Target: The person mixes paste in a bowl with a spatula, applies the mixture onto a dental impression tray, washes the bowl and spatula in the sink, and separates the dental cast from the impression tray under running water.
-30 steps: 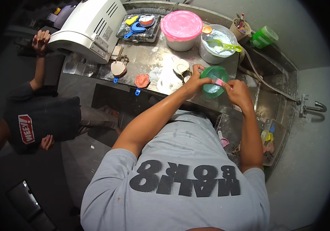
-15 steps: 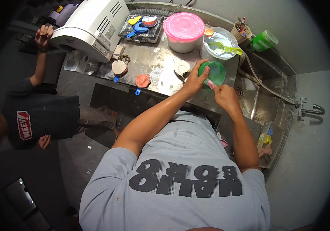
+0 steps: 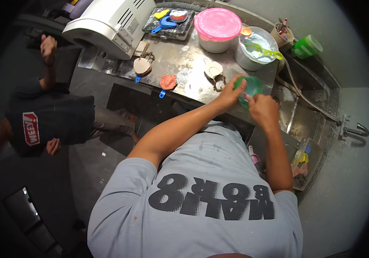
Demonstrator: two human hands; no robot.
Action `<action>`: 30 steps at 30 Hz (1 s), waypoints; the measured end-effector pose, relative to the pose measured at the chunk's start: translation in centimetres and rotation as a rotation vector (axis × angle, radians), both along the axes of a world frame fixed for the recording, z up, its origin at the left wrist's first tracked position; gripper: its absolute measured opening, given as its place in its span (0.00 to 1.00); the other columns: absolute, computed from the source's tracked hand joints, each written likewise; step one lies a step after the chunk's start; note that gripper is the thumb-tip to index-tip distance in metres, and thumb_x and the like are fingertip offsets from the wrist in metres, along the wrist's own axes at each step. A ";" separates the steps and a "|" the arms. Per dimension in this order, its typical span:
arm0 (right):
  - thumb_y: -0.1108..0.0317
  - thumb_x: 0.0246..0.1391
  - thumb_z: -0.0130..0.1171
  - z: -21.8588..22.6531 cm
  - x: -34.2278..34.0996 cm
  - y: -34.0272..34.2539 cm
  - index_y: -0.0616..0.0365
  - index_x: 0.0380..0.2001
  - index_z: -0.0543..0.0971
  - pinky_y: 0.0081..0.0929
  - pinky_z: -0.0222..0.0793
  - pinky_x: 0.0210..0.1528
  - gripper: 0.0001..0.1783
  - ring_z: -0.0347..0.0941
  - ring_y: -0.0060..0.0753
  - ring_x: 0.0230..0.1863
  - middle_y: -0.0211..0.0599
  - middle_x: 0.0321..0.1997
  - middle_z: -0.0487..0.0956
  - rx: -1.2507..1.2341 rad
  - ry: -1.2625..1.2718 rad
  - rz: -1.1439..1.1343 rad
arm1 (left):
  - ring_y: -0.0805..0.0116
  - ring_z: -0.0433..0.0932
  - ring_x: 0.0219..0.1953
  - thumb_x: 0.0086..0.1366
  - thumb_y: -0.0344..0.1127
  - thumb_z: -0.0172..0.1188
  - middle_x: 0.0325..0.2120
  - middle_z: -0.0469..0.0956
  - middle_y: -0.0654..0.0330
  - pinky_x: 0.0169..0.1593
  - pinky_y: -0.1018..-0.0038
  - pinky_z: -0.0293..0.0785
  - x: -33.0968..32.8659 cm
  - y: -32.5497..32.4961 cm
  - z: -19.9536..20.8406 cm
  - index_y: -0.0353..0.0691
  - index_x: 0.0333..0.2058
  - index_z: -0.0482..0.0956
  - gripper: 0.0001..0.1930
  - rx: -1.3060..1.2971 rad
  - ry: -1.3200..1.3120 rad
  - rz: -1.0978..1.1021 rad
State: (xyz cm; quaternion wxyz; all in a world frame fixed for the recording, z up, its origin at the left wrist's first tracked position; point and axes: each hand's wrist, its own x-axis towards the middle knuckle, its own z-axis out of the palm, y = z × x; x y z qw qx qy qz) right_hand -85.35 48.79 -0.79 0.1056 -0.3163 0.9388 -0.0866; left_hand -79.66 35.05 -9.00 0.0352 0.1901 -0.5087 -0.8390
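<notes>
A small green flexible bowl is held over the near edge of the steel counter, next to the sink. My left hand grips its left rim, thumb and fingers around it. At the bowl's near rim, my right hand presses against it with fingers curled. Anything inside that hand is hidden. The bowl's inside is mostly covered by my fingers.
On the counter stand a white machine, a dark tray of blue and yellow pieces, a pink-lidded tub, a white bucket with a green scoop and pink-filled trays. Sink and tap lie right. Another person stands left.
My right hand has shifted from the bowl's right side to its near rim, and the pink piece seen between my hands no longer shows. The bowl moved slightly right.
</notes>
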 end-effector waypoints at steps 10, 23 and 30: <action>0.50 0.58 0.53 -0.3 -2.4 1.7 0.60 0.27 0.84 0.49 0.73 0.39 0.23 0.78 0.60 0.33 0.57 0.28 0.80 0.034 -0.080 -0.236 | 0.66 0.74 0.45 0.65 0.61 0.53 0.48 0.71 0.61 0.36 0.67 0.79 0.1 1.5 -0.4 0.52 0.61 0.62 0.31 0.126 -0.024 -0.046; 0.53 0.59 0.52 2.4 -3.0 -1.3 0.63 0.26 0.83 0.49 0.73 0.40 0.23 0.79 0.60 0.34 0.57 0.28 0.80 0.034 -0.025 -0.191 | 0.64 0.77 0.45 0.64 0.62 0.54 0.49 0.72 0.59 0.35 0.63 0.80 -1.2 -2.0 1.2 0.53 0.60 0.63 0.31 0.077 -0.026 -0.150; 0.54 0.57 0.54 3.9 -4.3 -3.7 0.62 0.25 0.83 0.48 0.74 0.38 0.21 0.80 0.57 0.32 0.56 0.27 0.80 0.005 0.002 -0.143 | 0.68 0.78 0.41 0.66 0.61 0.52 0.48 0.73 0.62 0.34 0.66 0.80 -2.3 -4.2 2.8 0.50 0.60 0.63 0.30 0.043 0.007 -0.170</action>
